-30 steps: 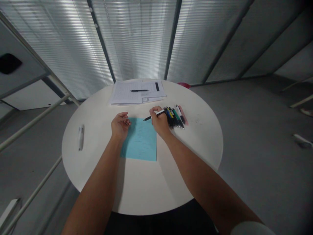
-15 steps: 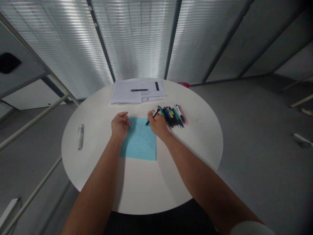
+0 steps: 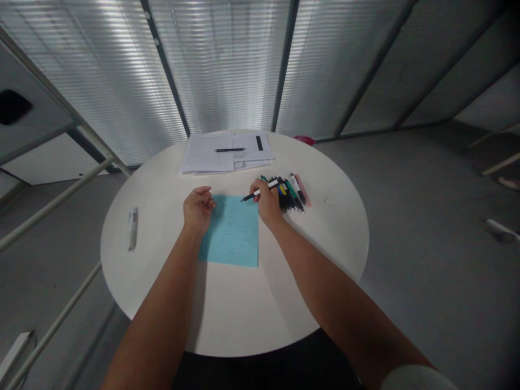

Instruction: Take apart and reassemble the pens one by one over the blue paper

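My right hand (image 3: pixel 268 200) is closed around a black-and-white pen (image 3: pixel 266 189). The pen slants, its dark tip over the upper right part of a light blue sheet of paper (image 3: pixel 231 238) with faint handwriting on it. I cannot tell whether the tip touches the sheet. At the sheet's upper left edge rests my left hand (image 3: pixel 197 210), on its side, fingers loosely bent and partly apart, with nothing visible in it. Just right of my right hand lies a row of several pens (image 3: pixel 292 192), mostly black, partly hidden by the hand.
A stack of printed papers (image 3: pixel 207 154) with a black pen (image 3: pixel 229 150) on top lies at the far side of the round white table (image 3: pixel 227 309). A white pen or marker (image 3: pixel 132 228) is on the left. Behind stand windows with blinds (image 3: pixel 223 65).
My right hand has moved slightly right with the pen, which now lies flatter, its tip shifted a little up and left. My left hand has stayed at the sheet's edge.
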`<state>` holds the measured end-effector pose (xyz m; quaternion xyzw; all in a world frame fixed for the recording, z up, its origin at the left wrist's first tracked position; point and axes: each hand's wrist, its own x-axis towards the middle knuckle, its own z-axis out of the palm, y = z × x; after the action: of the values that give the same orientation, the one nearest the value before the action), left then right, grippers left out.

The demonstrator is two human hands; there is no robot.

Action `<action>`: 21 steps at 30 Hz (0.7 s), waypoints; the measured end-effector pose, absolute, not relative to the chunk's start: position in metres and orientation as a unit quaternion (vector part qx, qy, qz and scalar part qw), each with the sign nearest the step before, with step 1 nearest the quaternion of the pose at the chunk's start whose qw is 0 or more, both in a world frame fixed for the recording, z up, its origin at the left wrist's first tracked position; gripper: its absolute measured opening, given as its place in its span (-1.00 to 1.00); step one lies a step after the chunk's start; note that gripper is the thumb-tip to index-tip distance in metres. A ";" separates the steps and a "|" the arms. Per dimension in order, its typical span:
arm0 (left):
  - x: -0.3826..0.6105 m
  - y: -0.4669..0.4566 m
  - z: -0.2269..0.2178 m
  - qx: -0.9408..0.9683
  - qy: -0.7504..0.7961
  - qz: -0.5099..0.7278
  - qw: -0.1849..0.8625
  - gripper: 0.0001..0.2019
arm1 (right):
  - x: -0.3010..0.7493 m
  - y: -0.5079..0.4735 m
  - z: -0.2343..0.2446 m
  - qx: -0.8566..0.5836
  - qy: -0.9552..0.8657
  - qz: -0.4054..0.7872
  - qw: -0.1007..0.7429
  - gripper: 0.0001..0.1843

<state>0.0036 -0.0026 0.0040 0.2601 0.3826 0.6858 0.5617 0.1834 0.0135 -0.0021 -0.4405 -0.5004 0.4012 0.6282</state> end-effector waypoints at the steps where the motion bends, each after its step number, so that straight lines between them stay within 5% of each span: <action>1: 0.004 -0.003 0.004 0.260 0.383 0.685 0.563 -0.77 | 0.183 0.015 -0.002 -0.438 -0.476 0.424 0.634 -0.55; 6: 0.005 -0.003 0.004 0.259 0.382 0.687 0.561 -0.76 | 0.179 0.021 -0.003 -0.430 -0.394 0.499 0.641 -0.87; 10: 0.005 -0.003 0.005 0.255 0.387 0.685 0.562 -0.77 | 0.176 0.019 -0.003 -0.426 -0.429 0.476 0.639 -0.57; 15: 0.005 -0.003 0.005 0.257 0.383 0.685 0.563 -0.77 | 0.177 0.017 -0.003 -0.426 -0.472 0.470 0.613 -0.74; 21: 0.005 -0.001 0.003 0.258 0.382 0.688 0.561 -0.75 | 0.180 0.018 -0.005 -0.429 -0.547 0.443 0.566 -0.63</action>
<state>0.0054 -0.0015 0.0029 0.2575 0.3816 0.6879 0.5611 0.1803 0.0176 -0.0054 -0.4286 -0.5475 0.4433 0.5657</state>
